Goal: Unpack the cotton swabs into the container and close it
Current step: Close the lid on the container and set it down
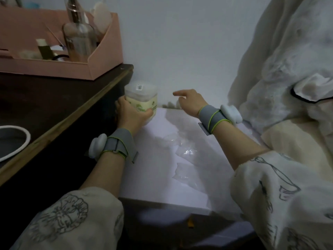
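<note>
Left hand (130, 114): curled round the lower body of the container (141, 101), thumb across the front label, fingers behind; left of frame centre.
Right hand (189, 102): holds nothing, fingers loosely extended with the forefinger pointing left; hovers right of the container, apart from it.
Container position: upright at the far left corner of the white surface (162, 177), tight against the dark desk (54, 105) and near the wall (180, 42).
Container shape: squat tub, rounded shoulders, translucent lid on top with a small sticker; pale label with green print round the body.
Contents: pale mass visible through the wall, probably the swabs; cannot confirm.
Lid state: appears seated; whether fully pressed home, cannot tell.
Handling judgement: light, thin rigid plastic, smooth and a little slippery; wall likely flexes if squeezed hard. Best hold is low round the body, as now, leaving the lid free for the other hand to press down.
Wrapper (182, 150): crumpled clear film lying mid-surface, glossy, limp, apparently empty.
Surface texture: matt, flat, white, sharp front edge.
Organiser (104, 56): pink card tray at upper left, holding a clear glass pump bottle (79, 38).
Bedding (288, 69): cream quilted fabric, soft folds, right edge of frame.
</note>
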`<state>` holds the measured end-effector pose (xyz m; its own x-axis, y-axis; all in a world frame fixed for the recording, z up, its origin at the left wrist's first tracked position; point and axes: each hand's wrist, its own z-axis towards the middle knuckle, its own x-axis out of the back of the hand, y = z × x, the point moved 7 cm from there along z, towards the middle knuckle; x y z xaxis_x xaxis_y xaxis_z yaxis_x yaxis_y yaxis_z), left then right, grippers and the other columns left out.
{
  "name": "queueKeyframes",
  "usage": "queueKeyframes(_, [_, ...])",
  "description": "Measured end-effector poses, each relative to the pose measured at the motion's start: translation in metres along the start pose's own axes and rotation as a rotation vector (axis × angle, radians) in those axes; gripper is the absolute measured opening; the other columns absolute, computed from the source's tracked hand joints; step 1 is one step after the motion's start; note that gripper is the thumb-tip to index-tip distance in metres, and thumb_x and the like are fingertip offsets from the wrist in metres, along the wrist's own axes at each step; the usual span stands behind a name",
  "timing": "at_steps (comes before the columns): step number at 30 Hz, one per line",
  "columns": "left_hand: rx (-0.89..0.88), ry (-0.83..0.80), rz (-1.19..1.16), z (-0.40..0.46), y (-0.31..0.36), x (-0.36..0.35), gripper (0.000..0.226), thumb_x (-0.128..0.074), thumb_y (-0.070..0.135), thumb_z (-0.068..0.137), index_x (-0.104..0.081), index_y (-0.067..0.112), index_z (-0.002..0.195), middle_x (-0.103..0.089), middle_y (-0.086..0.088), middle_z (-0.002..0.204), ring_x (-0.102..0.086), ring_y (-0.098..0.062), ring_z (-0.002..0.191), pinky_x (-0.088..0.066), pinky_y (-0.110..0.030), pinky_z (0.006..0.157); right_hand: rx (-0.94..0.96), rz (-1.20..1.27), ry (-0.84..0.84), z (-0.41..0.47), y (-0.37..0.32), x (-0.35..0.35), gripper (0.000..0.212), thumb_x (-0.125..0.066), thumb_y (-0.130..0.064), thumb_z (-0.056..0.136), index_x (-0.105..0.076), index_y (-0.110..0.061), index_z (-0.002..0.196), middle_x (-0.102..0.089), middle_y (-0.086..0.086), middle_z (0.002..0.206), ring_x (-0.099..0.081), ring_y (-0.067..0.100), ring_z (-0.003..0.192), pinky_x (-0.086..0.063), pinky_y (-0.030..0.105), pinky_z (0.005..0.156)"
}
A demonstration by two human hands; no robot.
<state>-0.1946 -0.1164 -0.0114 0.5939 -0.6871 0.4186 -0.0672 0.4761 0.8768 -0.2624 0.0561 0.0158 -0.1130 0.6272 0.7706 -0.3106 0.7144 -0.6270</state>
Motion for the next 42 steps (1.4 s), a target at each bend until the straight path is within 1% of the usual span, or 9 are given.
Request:
queueKeyframes(3, [0.067, -0.010, -0.002, -0.002, -0.014, -0.009, 0.105, -0.067, 0.044, 0.037, -0.037, -0.002, 0.127, -0.040, -0.018, 0.130, -0.047, -0.034, 0.120, -0.043, -0.046, 0.101, -0.082, -0.384, -0.116, 0.002, 0.019, -0.017, 0.043, -0.033, -0.029, 0.098, -0.037, -0.027, 0.140, -0.030, 0.002, 0.151, -0.022, 0.026, 0.141, -0.014, 0.048, 0.115])
queueKeyframes(6, [0.074, -0.066, 0.025, -0.002, -0.019, -0.021, 0.108, -0.076, 0.046, 0.039, -0.036, -0.002, 0.127, -0.038, -0.017, 0.131, -0.043, -0.032, 0.123, -0.040, -0.039, 0.104, -0.096, -0.578, -0.213, -0.007, 0.031, -0.026, 0.048, -0.035, -0.037, 0.098, -0.034, -0.019, 0.142, -0.031, 0.006, 0.151, -0.025, 0.026, 0.140, -0.019, 0.035, 0.113])
queueKeyframes(8, [0.089, -0.096, 0.052, -0.003, -0.024, -0.031, 0.088, -0.083, 0.029, 0.061, -0.034, -0.002, 0.128, -0.037, -0.016, 0.132, -0.041, -0.028, 0.125, -0.038, -0.030, 0.100, -0.107, -0.583, -0.242, -0.012, 0.041, -0.032, 0.047, -0.044, -0.034, 0.094, -0.043, -0.014, 0.137, -0.041, 0.009, 0.146, -0.039, 0.028, 0.133, -0.033, 0.033, 0.106])
queueKeyframes(12, [0.083, -0.124, 0.021, -0.006, -0.025, -0.046, 0.087, -0.083, 0.027, 0.063, -0.033, 0.000, 0.129, -0.040, -0.018, 0.132, -0.045, -0.033, 0.123, -0.042, -0.042, 0.103, -0.121, -0.515, -0.239, -0.019, 0.047, -0.027, 0.040, -0.038, -0.033, 0.096, -0.047, -0.016, 0.132, -0.045, 0.007, 0.141, -0.042, 0.027, 0.128, -0.032, 0.028, 0.087])
queueKeyframes(17, [0.111, -0.113, 0.097, -0.020, -0.012, -0.036, 0.098, -0.075, 0.030, 0.074, -0.012, 0.005, 0.145, -0.022, -0.019, 0.146, -0.027, -0.034, 0.136, -0.029, -0.041, 0.111, -0.109, -0.476, -0.197, -0.032, 0.045, -0.004, 0.041, -0.031, -0.031, 0.099, -0.043, -0.019, 0.136, -0.034, 0.003, 0.150, -0.031, 0.026, 0.138, -0.020, 0.048, 0.114])
queueKeyframes(23, [-0.123, -0.161, 0.270, -0.068, 0.034, -0.025, 0.055, -0.059, 0.039, 0.086, -0.038, 0.016, 0.133, -0.028, -0.013, 0.141, -0.027, -0.033, 0.132, -0.024, -0.041, 0.108, -0.120, -0.362, -0.145, -0.078, 0.054, 0.035, 0.043, -0.037, -0.024, 0.096, -0.039, -0.025, 0.139, -0.030, 0.001, 0.152, -0.029, 0.025, 0.140, -0.020, 0.040, 0.117])
queueKeyframes(29, [-0.283, -0.292, 0.407, -0.129, 0.046, -0.032, 0.049, -0.052, 0.045, 0.089, -0.039, 0.026, 0.132, -0.021, -0.006, 0.147, -0.018, -0.027, 0.136, -0.017, -0.040, 0.106, -0.079, -0.234, -0.226, -0.146, 0.054, 0.051, 0.056, -0.049, -0.023, 0.091, -0.032, -0.026, 0.143, -0.022, -0.002, 0.155, -0.020, 0.018, 0.143, -0.017, 0.026, 0.112])
queueKeyframes(37, [-0.344, -0.691, 0.565, -0.174, 0.026, -0.068, 0.059, -0.040, 0.064, 0.087, -0.023, 0.047, 0.140, 0.010, 0.015, 0.157, 0.014, -0.018, 0.145, 0.007, -0.055, 0.114, -0.175, -0.419, -0.478, -0.194, 0.076, 0.017, 0.097, -0.063, -0.060, 0.074, -0.002, -0.037, 0.146, 0.012, -0.005, 0.158, 0.017, 0.025, 0.144, 0.005, 0.053, 0.116])
queueKeyframes(42, [-0.385, -0.670, 0.663, -0.170, 0.015, -0.076, 0.055, -0.038, 0.069, 0.084, -0.039, 0.040, 0.130, 0.009, 0.012, 0.158, 0.021, -0.021, 0.144, 0.015, -0.059, 0.111, -0.129, -0.515, -0.371, -0.186, 0.090, 0.007, 0.082, -0.060, -0.061, 0.075, -0.022, -0.035, 0.144, 0.004, -0.010, 0.158, 0.015, 0.019, 0.145, 0.005, 0.054, 0.116])
